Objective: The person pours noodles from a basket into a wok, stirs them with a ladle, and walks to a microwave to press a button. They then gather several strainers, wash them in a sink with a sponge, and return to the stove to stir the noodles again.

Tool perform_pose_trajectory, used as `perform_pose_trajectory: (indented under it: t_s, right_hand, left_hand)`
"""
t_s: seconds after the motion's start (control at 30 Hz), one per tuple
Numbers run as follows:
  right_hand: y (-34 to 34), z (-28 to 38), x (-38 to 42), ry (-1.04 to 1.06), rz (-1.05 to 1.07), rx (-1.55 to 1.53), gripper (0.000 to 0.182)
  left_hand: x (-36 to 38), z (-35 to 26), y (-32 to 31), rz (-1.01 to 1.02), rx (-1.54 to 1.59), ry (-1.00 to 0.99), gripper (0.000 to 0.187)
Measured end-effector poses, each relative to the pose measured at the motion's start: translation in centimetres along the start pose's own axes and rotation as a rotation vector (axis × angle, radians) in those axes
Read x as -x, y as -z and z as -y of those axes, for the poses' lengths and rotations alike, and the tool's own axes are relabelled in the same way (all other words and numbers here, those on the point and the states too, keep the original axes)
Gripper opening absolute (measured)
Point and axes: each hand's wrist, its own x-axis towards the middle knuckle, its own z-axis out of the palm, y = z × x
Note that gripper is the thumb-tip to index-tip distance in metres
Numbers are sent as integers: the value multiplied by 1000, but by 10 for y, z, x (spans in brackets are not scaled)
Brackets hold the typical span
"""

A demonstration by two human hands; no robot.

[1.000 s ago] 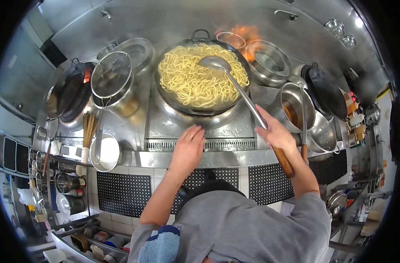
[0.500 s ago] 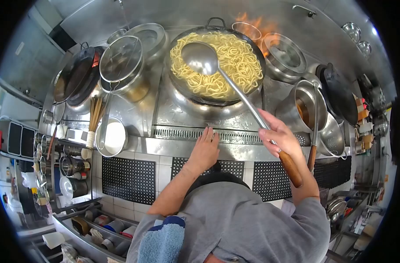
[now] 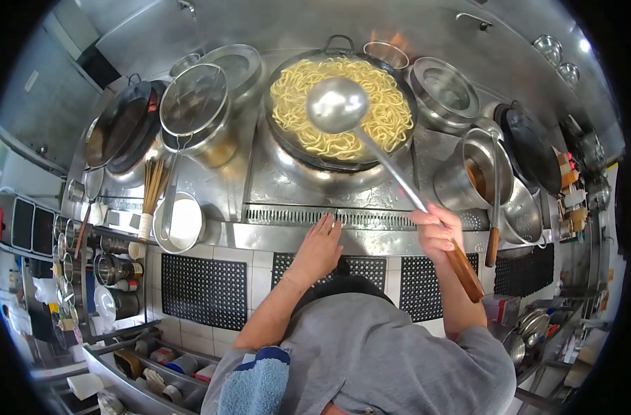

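Observation:
My right hand (image 3: pixel 439 229) is wrapped round the long handle of a steel ladle (image 3: pixel 337 105), near where the metal meets the wood. The ladle's round bowl hangs over yellow noodles (image 3: pixel 391 104) that fill a large dark wok (image 3: pixel 274 124) on the stove. My left hand (image 3: pixel 320 243) lies with its fingers spread at the front edge of the stove, by the slotted drain strip (image 3: pixel 288 216), and holds nothing.
A strainer (image 3: pixel 193 100) rests on a pot at left, beside a white bowl (image 3: pixel 183 223) and bamboo sticks (image 3: pixel 151 194). To the right are a steel pot (image 3: pixel 461 176), a colander (image 3: pixel 524 218) and dark pans (image 3: pixel 533 149). Small flames (image 3: pixel 388 39) show behind the wok.
The ladle bowl has moved right and slightly down over the noodles. My right hand has shifted slightly down with the handle. The flames behind the wok are smaller.

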Motion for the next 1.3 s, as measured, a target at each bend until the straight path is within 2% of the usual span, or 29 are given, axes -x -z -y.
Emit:
perform_pose_trajectory:
  t_s: [0.1, 0.23, 0.33, 0.43, 0.53, 0.57, 0.67, 0.8, 0.87, 0.93, 1.03, 1.07, 1.1, 1.2, 1.27, 1.3]
  right_hand:
    - [-3, -10, 43, 151, 105, -49, 57]
    - [-6, -18, 107, 415, -40, 241, 52]
    - [12, -15, 136, 558, -387, 683, 55]
    - [34, -23, 125, 608, -831, 1221, 63]
    - [60, -17, 105, 521, -826, 1475, 67]
    - [51, -28, 93, 528, -926, 1621, 67]
    - [49, -29, 85, 664, -994, 1837, 69]
    - [-1, -35, 71, 594, -851, 1812, 71]
    - [-20, -37, 53, 485, -725, 1761, 72]
    - [-30, -33, 34, 259, -685, 1818, 74]
    - [-19, -14, 8, 119, -573, 2011, 73]
    - [-16, -9, 2, 179, -585, 2057, 73]
    - [-13, -4, -6, 233, -585, 2105, 73]
    - [12, 26, -50, 391, -466, 2213, 73]
    - [5, 24, -83, 411, -447, 2104, 74]
    - [-9, 21, -92, 281, -521, 2082, 74]
  left_hand:
    - [-7, -2, 17, -113, 2, -52, 47]
    - [-37, -6, 44, -306, -67, -127, 42]
    - [-63, -13, 56, -384, -174, -154, 40]
    - [-87, -13, 54, -396, -279, -160, 41]
    - [-101, -6, 39, -340, -352, -113, 43]
    - [-103, -8, 40, -332, -382, -111, 43]
    - [-103, -8, 43, -300, -425, -80, 42]
    - [-109, -13, 37, -307, -412, -63, 41]
    - [-108, -20, 42, -258, -443, -35, 40]
    - [-109, -23, 37, -296, -487, -27, 36]
    - [-112, -27, 43, -256, -460, 6, 30]
    - [-113, -28, 46, -227, -436, 23, 27]
    - [-114, -26, 44, -311, -424, -7, 22]
    - [-124, -24, 44, -244, -399, 71, 20]
    - [-132, -19, 39, -309, -435, 62, 18]
    - [-129, -20, 47, -292, -412, 79, 18]
